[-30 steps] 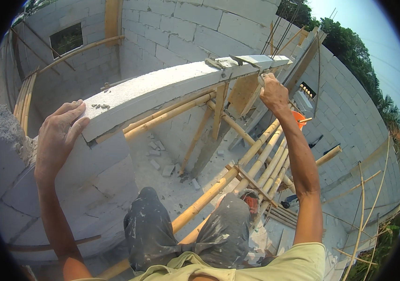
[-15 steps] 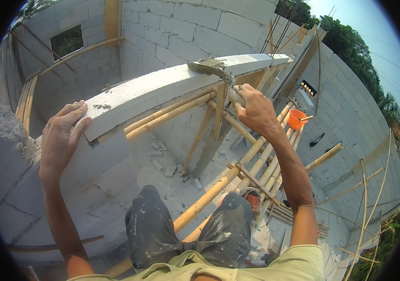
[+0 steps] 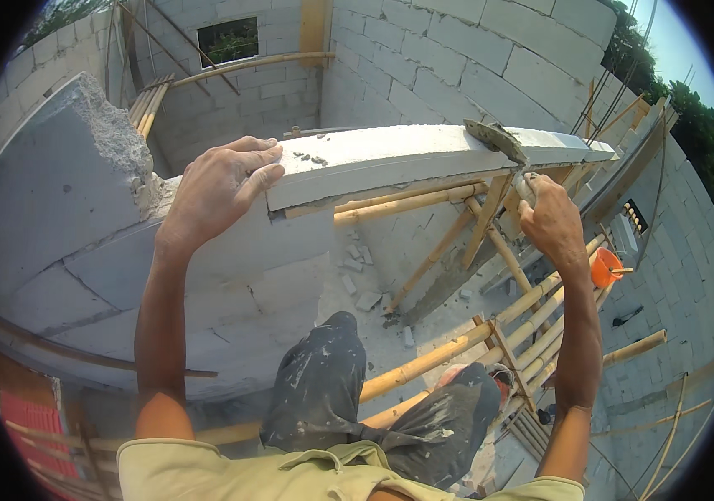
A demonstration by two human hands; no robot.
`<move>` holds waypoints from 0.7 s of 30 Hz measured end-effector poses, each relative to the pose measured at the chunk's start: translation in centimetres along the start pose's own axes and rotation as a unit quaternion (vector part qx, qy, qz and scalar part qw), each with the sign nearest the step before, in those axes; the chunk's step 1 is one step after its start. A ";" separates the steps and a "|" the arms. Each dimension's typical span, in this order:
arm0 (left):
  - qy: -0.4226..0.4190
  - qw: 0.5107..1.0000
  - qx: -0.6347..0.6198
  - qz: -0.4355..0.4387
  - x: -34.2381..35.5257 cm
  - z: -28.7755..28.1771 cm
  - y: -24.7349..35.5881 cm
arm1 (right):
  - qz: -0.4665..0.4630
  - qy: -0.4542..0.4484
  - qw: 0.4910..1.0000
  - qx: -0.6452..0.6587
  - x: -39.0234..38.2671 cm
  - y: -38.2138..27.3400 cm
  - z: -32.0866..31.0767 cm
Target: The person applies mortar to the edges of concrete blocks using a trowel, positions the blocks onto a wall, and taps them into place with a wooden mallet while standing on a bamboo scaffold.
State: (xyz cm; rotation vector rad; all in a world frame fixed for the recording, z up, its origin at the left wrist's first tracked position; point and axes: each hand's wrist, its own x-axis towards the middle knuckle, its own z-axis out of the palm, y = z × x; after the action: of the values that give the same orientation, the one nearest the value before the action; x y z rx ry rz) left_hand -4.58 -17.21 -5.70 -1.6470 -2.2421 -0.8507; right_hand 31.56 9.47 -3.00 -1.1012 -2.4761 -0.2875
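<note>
My right hand [image 3: 554, 219] is closed around the handle of a mortar-smeared trowel [image 3: 497, 140]. The trowel's grey blade is tilted over the top of a long white block course [image 3: 407, 149], towards its far right part. My left hand [image 3: 221, 185] lies at the course's near left end, fingers stretched over the top corner and thumb against the end; it grips nothing. A few mortar crumbs [image 3: 313, 159] sit on the top face beside those fingers. To the left of this hand stands a block with a rough, broken edge [image 3: 114, 138].
Bamboo poles [image 3: 432, 359] run beneath me as scaffolding, with my knees above them. An orange bucket [image 3: 606, 267] stands on the poles at right. Wooden props [image 3: 484, 221] support the course from below. Block rubble [image 3: 367, 301] lies on the floor far down.
My view has swung left, so the scene sits further right in the picture. The trowel blade has tipped more steeply, and the mortar heap seen on it earlier no longer shows.
</note>
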 end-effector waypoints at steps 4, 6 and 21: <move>-0.021 0.997 -0.073 -0.012 -0.9 -1.3 -0.5 | -0.052 -0.059 0.968 0.240 -1.6 -4.9 -1.4; 0.019 0.996 -0.086 -0.033 -2.2 -2.6 0.1 | -0.091 -0.063 0.950 0.294 -2.7 -8.9 -1.3; 0.056 0.955 -0.225 0.183 -15.2 9.7 8.7 | -0.340 0.092 0.925 0.145 -0.8 -19.1 3.9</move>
State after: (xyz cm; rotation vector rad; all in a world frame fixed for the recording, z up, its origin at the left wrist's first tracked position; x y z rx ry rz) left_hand 10.12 -21.99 -18.40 -2.0554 -1.6636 -1.3765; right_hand 16.69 -2.42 -7.24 -0.0640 -2.5340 -0.1956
